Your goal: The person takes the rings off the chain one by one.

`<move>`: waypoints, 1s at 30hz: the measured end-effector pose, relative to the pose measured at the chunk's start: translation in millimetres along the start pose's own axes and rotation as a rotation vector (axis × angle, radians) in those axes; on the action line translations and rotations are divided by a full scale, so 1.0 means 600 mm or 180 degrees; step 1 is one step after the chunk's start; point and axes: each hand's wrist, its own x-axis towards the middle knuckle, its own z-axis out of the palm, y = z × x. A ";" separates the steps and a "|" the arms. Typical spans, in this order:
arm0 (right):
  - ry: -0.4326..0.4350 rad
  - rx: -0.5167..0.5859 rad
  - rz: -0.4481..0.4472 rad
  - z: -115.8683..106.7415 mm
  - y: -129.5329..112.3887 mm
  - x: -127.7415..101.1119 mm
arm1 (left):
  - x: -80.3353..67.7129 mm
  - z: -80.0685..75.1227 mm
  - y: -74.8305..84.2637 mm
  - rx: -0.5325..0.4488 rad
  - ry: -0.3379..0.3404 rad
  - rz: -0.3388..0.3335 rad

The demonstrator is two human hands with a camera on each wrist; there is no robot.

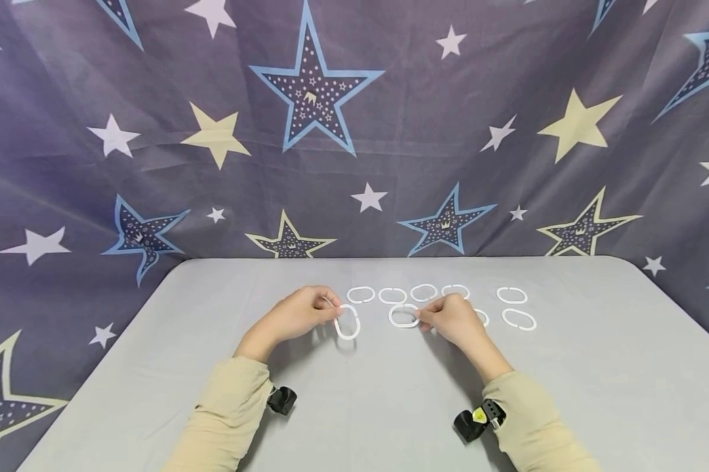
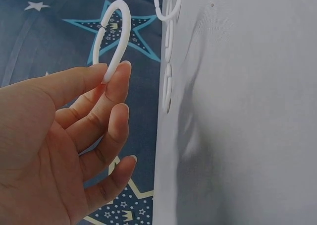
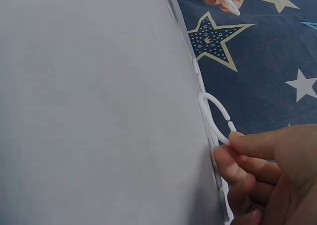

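My left hand (image 1: 301,313) pinches a white oval shower curtain ring (image 1: 347,337) between thumb and fingertips. In the left wrist view that ring (image 2: 124,36) stands up from the fingertips, a small gap showing in its side, with the other fingers loosely bent. Farther right, my right hand (image 1: 451,318) grips a second white ring (image 1: 390,316) by its right end, just in front of the back row of rings. The right wrist view shows this ring (image 3: 203,111) tilted, its gap close to the thumb. Air separates the two held rings.
Several matching rings lie in two rough rows toward the back of the grey table (image 1: 354,419); one near ring (image 1: 481,311) is partly hidden behind my right hand. Two more rings lie at the right, including a nearer one (image 1: 519,329). A star-patterned curtain (image 1: 354,164) hangs behind.
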 end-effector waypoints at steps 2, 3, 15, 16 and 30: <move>-0.0020 -0.0071 0.0027 0.002 0.001 0.003 | -0.001 0.000 -0.001 0.0010 0.0001 -0.0032; -0.0028 -0.0118 0.0046 0.003 0.001 0.004 | -0.001 0.000 -0.001 0.0018 0.0001 -0.0039; -0.0013 -0.0579 0.0141 0.008 -0.014 0.012 | 0.000 0.002 0.006 0.0048 -0.0018 0.0037; -0.0003 -0.0597 0.0151 0.008 -0.016 0.013 | 0.000 0.002 0.007 0.0047 -0.0016 0.0031; -0.0031 -0.0522 0.0080 0.008 -0.017 0.014 | -0.001 0.004 0.004 0.0062 0.0013 -0.0022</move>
